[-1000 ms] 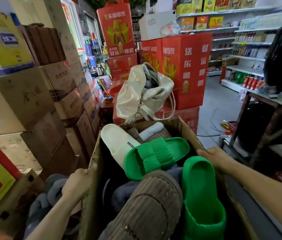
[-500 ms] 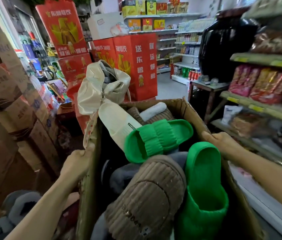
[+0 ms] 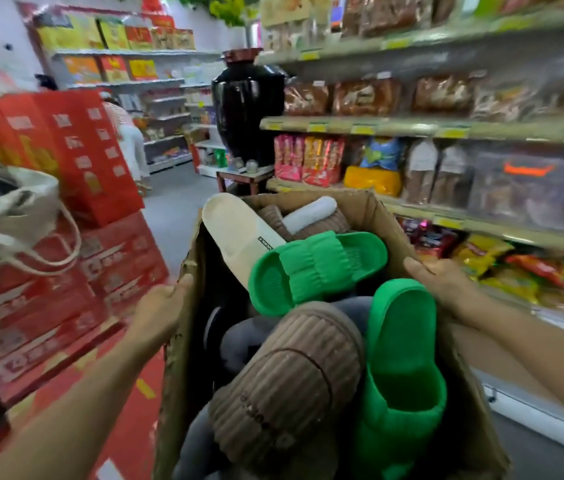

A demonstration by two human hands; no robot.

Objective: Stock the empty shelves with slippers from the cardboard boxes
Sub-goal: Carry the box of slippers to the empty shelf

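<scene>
Since half a second ago the view has swung to the right: the stacked brown cartons on the left are gone, the red gift boxes [image 3: 66,188] now sit at the left edge, and the snack shelves [image 3: 447,129] fill the right side. Both hands keep the same hold on the cardboard box [image 3: 370,209], which sits between them, close in front of the person. The left hand [image 3: 159,306] grips the box's left wall near its top edge, thumb hooked over the rim; the right hand [image 3: 447,282] clasps the right rim, fingers curled over the cardboard. Inside the box lie a green ruched slide [image 3: 315,268] across the middle, a second green slide [image 3: 402,368] along the right wall just below the right hand, a cream slipper [image 3: 235,233] leaning on the left wall, and a brown corduroy slipper [image 3: 294,375] nearest the camera. A cream handbag [image 3: 7,209] rests on the red boxes. A black jar [image 3: 246,105] stands on a small table beyond the box.
</scene>
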